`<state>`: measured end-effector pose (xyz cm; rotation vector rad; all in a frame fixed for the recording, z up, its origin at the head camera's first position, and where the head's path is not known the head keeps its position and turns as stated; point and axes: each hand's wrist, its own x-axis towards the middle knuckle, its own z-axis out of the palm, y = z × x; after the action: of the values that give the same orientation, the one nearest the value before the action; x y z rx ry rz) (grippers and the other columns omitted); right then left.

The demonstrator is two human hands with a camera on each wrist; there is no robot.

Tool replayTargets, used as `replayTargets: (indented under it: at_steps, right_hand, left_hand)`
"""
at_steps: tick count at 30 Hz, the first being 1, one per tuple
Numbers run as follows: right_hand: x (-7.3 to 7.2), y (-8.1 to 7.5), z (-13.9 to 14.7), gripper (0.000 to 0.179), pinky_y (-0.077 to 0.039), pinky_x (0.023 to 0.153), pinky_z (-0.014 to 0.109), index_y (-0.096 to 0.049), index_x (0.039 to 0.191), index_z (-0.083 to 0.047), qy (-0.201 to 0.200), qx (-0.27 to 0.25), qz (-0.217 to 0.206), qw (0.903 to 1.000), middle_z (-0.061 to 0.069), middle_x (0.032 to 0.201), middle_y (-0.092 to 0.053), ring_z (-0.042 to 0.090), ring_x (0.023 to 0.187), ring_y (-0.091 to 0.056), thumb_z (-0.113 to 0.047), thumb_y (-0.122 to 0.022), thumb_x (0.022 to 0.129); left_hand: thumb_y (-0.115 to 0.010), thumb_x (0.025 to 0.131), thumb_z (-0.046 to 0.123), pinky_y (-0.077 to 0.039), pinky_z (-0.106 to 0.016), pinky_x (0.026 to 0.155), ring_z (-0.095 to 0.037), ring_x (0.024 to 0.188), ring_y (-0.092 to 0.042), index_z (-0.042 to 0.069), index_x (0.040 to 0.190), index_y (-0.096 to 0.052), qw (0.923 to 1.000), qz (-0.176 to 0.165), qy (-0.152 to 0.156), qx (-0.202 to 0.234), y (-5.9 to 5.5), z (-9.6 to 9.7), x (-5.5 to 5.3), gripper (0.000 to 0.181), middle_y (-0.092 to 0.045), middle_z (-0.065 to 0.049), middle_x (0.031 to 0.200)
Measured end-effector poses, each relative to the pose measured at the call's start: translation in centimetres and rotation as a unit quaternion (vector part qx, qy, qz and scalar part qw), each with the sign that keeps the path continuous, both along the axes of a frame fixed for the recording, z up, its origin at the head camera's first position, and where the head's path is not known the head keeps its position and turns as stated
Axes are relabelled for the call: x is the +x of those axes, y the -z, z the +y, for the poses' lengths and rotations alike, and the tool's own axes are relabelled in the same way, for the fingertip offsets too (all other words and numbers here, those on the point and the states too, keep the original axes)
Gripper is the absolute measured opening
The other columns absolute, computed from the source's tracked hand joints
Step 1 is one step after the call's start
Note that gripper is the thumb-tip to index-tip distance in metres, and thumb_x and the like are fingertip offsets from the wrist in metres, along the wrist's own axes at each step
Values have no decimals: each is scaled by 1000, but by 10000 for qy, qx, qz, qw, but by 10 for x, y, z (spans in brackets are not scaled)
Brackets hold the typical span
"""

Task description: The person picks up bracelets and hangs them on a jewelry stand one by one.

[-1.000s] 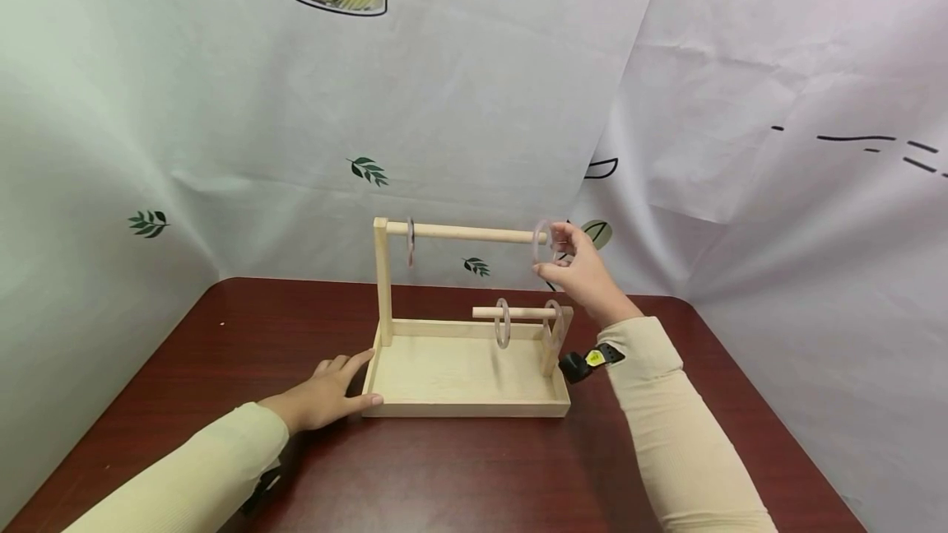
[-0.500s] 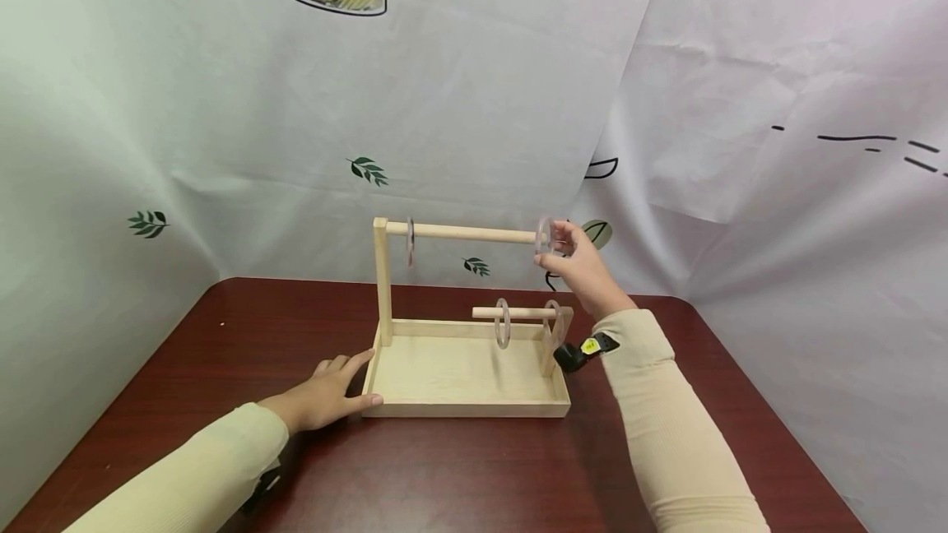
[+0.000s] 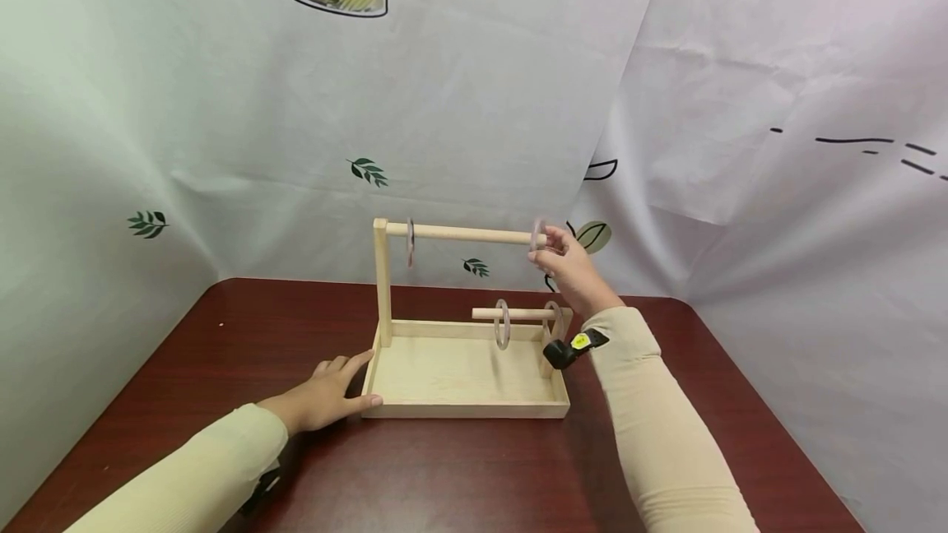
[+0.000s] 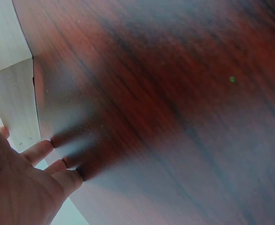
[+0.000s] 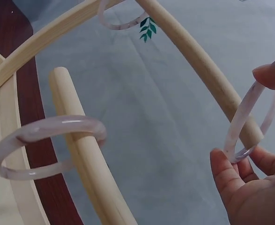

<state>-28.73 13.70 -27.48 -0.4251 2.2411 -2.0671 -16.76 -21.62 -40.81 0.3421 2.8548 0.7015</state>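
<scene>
My right hand (image 3: 576, 271) pinches a pale, translucent bangle (image 5: 240, 117) between thumb and fingers. The ring encircles the free right end of the upper wooden rod (image 3: 474, 234), and the rod's tip shows through it. On the left side of the wooden stand's tray (image 3: 437, 373), my left hand (image 3: 318, 397) rests with fingers spread along the wall and thumb at the front corner. Another bangle (image 3: 411, 245) hangs near the rod's left post. From the lower rod (image 3: 484, 313) hang a bangle (image 3: 503, 336) and, by the right post, another bangle (image 3: 551, 308), partly hidden by the wrist camera.
The stand sits on a dark red-brown table (image 3: 444, 475). A pale cloth backdrop (image 3: 474, 105) with leaf prints rises behind it. The lower rod and its post stand below my right forearm. A black wrist camera (image 3: 566, 352) is strapped to the right wrist.
My right hand rises slightly, then shifts left, bringing the bangle a little further over the upper rod's tip. The left hand and the stand stay where they were.
</scene>
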Motion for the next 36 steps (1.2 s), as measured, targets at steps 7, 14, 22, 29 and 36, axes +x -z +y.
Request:
replayTargets:
  at_steps: [7, 14, 22, 29, 36]
  right_hand:
    - [-3, 4, -7, 68, -37, 104, 32, -19, 148, 7, -130, -831, -298, 9960, 15, 136, -32, 24, 125, -38, 3, -48, 87]
    - [-3, 8, -13, 55, -40, 98, 28, -30, 141, 4, -74, -1102, -501, 9926, 9, 130, -35, 18, 115, -42, 3, -49, 89]
    - [-2, 9, -17, 31, -34, 105, 36, -43, 117, -7, -234, -1631, -755, 9834, 3, 121, -38, 12, 102, -42, 4, -48, 88]
    - [-2, 12, -18, 25, -25, 112, 43, -49, 109, -10, -354, -1909, -984, 9760, 1, 119, -41, 10, 95, -44, 4, -48, 88]
    - [-3, 14, -22, 24, -34, 106, 37, -54, 103, -14, -614, -1879, -907, 9761, -1, 125, -39, 10, 96, -44, 4, -49, 88]
  left_hand:
    - [-61, 87, 59, -35, -68, 93, -54, 129, -31, 8, 151, -30, 10000, -7, -15, 5, 0, -1, 0, 88, -38, -29, 139]
    - [-61, 86, 60, -36, -68, 92, -54, 128, -31, 8, 151, -30, 10000, 25, 1, 9, -1, -1, 1, 89, -38, -30, 138]
    - [-61, 87, 59, -35, -68, 92, -54, 128, -31, 9, 151, -29, 10000, -10, -8, 27, -1, -1, 1, 88, -38, -30, 139]
    - [-61, 87, 59, -35, -67, 93, -53, 129, -32, 8, 151, -30, 10000, -9, -23, 12, 1, -1, 1, 87, -38, -29, 139]
    - [-61, 86, 60, -36, -67, 93, -53, 128, -32, 8, 150, -31, 10000, 32, -6, 12, 1, 0, 1, 88, -39, -29, 138]
